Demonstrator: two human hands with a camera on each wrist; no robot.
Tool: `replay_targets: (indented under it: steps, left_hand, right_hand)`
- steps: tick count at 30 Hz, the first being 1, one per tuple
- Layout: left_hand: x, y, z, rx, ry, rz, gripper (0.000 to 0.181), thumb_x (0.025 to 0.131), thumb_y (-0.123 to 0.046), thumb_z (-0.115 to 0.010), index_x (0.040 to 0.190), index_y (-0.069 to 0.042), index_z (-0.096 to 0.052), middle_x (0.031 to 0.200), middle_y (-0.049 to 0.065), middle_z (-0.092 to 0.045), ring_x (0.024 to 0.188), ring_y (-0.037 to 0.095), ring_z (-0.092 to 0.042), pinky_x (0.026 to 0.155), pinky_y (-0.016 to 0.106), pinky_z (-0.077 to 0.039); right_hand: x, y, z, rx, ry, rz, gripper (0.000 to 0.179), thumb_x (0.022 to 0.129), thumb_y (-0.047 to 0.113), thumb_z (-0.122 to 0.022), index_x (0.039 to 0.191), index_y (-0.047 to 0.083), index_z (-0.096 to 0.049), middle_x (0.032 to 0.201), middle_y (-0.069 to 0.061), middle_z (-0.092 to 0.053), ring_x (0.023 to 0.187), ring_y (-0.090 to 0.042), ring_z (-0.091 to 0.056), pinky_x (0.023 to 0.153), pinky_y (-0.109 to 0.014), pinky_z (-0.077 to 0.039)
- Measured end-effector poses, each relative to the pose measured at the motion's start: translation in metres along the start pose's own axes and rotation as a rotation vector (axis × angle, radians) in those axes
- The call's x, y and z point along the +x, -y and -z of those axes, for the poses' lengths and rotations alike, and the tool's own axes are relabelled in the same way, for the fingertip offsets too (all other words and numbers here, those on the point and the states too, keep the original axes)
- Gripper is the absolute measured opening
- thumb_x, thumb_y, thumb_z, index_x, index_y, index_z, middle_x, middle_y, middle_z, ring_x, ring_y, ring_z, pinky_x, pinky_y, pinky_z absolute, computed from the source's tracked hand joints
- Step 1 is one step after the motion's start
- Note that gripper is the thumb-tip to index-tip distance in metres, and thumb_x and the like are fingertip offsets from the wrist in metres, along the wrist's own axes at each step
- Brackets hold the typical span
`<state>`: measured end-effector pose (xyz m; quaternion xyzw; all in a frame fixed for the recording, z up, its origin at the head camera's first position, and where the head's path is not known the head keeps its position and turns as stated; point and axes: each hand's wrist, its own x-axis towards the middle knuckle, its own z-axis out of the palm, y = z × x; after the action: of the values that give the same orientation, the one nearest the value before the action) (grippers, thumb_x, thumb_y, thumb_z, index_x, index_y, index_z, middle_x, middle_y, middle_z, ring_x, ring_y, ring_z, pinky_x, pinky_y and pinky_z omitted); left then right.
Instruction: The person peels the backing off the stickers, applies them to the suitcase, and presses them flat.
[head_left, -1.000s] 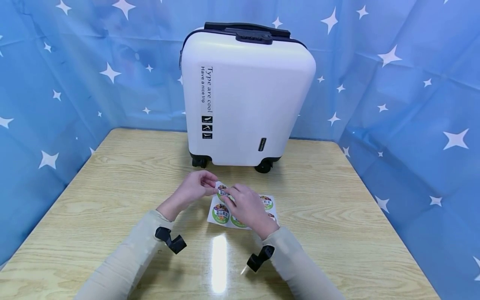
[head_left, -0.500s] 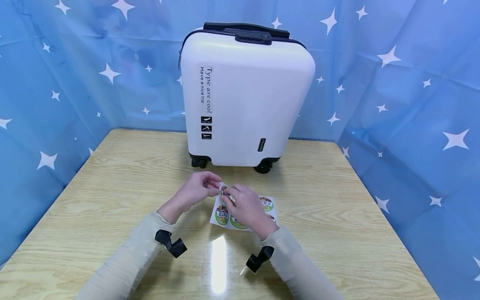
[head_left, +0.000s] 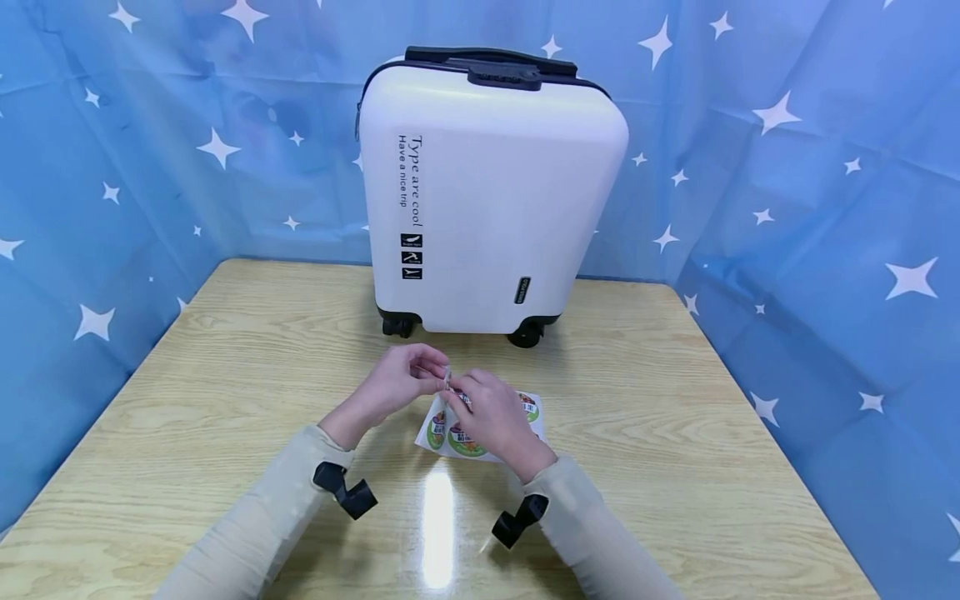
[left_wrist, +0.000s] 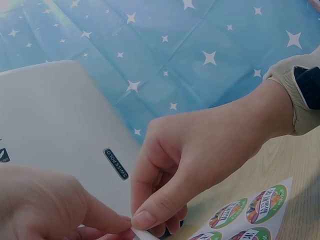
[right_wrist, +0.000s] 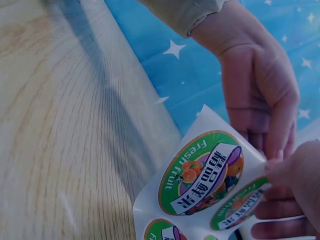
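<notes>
A white sheet of round fruit stickers point(head_left: 467, 443), printed "Fresh fruit", is raised off the table and bent near its far left edge. My left hand point(head_left: 402, 382) pinches that edge between thumb and fingers. Close beside it, my right hand point(head_left: 491, 415) pinches the sheet too and covers part of it. In the left wrist view, the thumb and index finger of the right hand point(left_wrist: 195, 160) meet the left fingertips at a white bit of paper. The right wrist view shows the green-rimmed stickers point(right_wrist: 202, 172) close up; whether one is lifting from the sheet I cannot tell.
A white suitcase point(head_left: 495, 200) with a black handle stands upright on its wheels behind the hands. Wood-grain table point(head_left: 262, 358) surrounds the sheet. A blue curtain point(head_left: 787, 208) with white stars hangs at the back and sides.
My left hand has moved slightly right, toward the right hand. The left part of the sheet now folds upward between the hands, narrowing the visible stickers there. The right hand has hardly moved.
</notes>
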<state>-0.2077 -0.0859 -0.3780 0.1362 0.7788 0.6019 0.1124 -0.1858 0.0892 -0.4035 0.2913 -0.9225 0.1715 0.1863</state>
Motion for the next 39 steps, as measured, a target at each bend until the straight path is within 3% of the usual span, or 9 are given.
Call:
replay_targets:
  steps: [11,23,39]
  left_hand:
    - [0.0016,0.0007,-0.0034,0.032,-0.001,-0.012,0.025,0.084,0.005,-0.063,0.109,0.005,-0.059,0.096,0.012,-0.062,0.086,0.021,-0.059,0.074,0.03,-0.051]
    - [-0.0009,-0.0022,-0.0065,0.022,-0.009,-0.021,0.024,0.084,0.006,-0.062,0.107,0.004,-0.06,0.097,0.014,-0.062,0.087,0.022,-0.059,0.075,0.03,-0.05]
    - [-0.0008,-0.0018,-0.0062,0.035,-0.016,-0.033,0.024,0.083,0.007,-0.062,0.106,0.003,-0.06,0.096,0.013,-0.063,0.085,0.021,-0.06,0.074,0.03,-0.051]
  right_hand:
    - [-0.0008,-0.0006,-0.0007,0.007,-0.008,-0.006,0.021,0.091,0.026,-0.06,0.098,0.009,-0.07,0.089,0.002,-0.064,0.076,-0.009,-0.056,0.061,-0.022,-0.047]
    - [-0.0031,-0.0015,-0.0023,0.155,-0.014,-0.085,0.018,0.091,0.022,-0.061,0.099,0.009,-0.07,0.091,0.002,-0.064,0.076,-0.009,-0.056,0.063,-0.022,-0.047]
    - [-0.0037,-0.0015,-0.0008,0.273,-0.071,-0.065,0.011,0.088,0.013,-0.064,0.094,0.006,-0.07,0.083,0.0,-0.063,0.069,-0.009,-0.053,0.059,-0.021,-0.045]
